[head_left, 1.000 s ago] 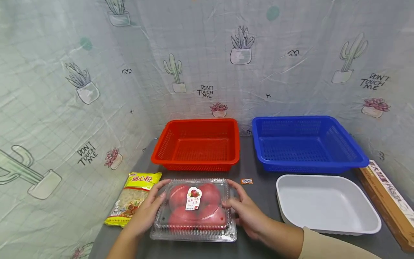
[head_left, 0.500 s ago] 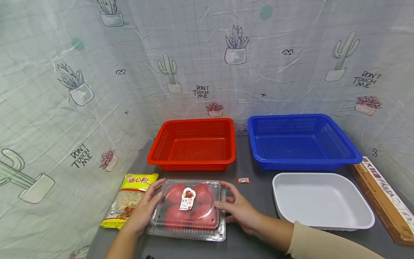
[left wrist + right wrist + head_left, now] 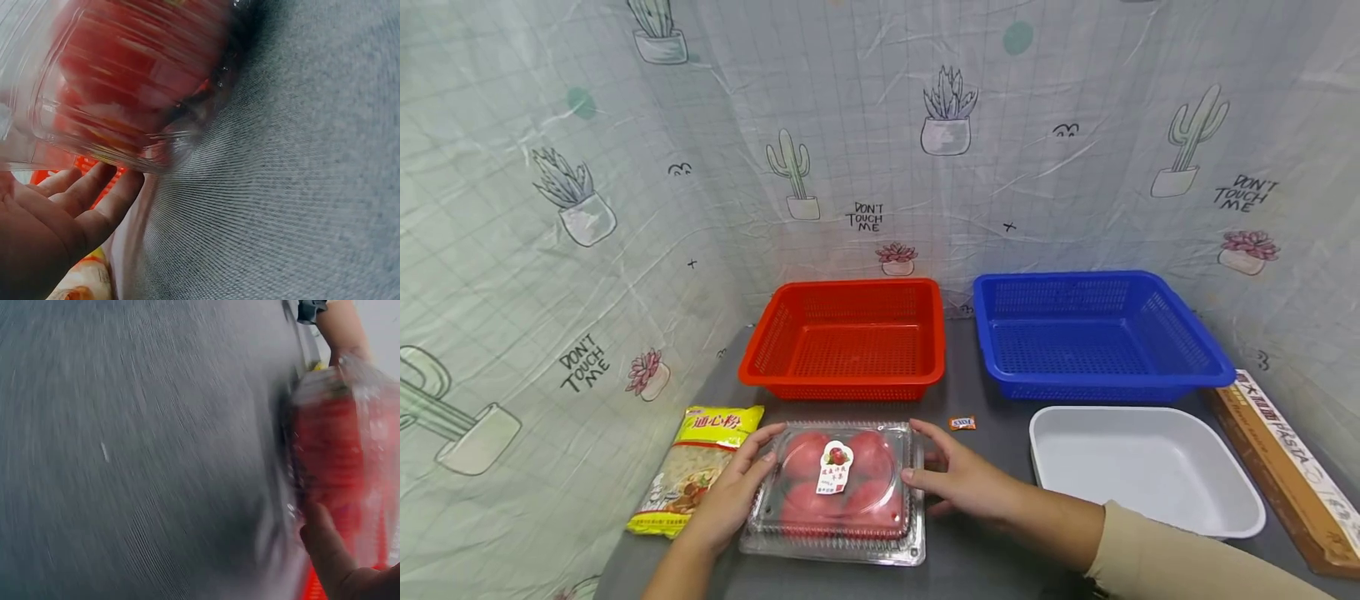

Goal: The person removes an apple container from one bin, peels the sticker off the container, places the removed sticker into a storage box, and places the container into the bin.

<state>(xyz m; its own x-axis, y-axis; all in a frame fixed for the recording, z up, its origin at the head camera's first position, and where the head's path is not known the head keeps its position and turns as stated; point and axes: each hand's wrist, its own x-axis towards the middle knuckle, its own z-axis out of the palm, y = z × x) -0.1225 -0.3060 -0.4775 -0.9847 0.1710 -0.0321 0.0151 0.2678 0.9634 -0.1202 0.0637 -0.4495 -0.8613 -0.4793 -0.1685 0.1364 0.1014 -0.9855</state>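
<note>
A clear plastic box of red apples (image 3: 838,500) with a white label on its lid is between my two hands, near the front of the grey table. My left hand (image 3: 733,496) grips its left side, thumb near the upper rim; in the left wrist view the fingertips (image 3: 128,187) reach the box's edge. The right hand (image 3: 966,483) holds the opposite side, thumb on the rim and fingers partly hidden behind it. In the blurred right wrist view, a finger (image 3: 322,534) lies against the box. Whether the box's base rests fully on the table I cannot tell.
Behind the box stands a red basket (image 3: 842,392), with a blue basket (image 3: 1097,387) to its right. A white tray (image 3: 1150,467) and a long pasta box (image 3: 1292,475) lie at right. A yellow pasta bag (image 3: 696,475) is at left; a small orange wrapped candy (image 3: 962,423) lies mid-table.
The box looks slightly smaller and has shifted a little left with both hands still on it. The head view has also shifted slightly.
</note>
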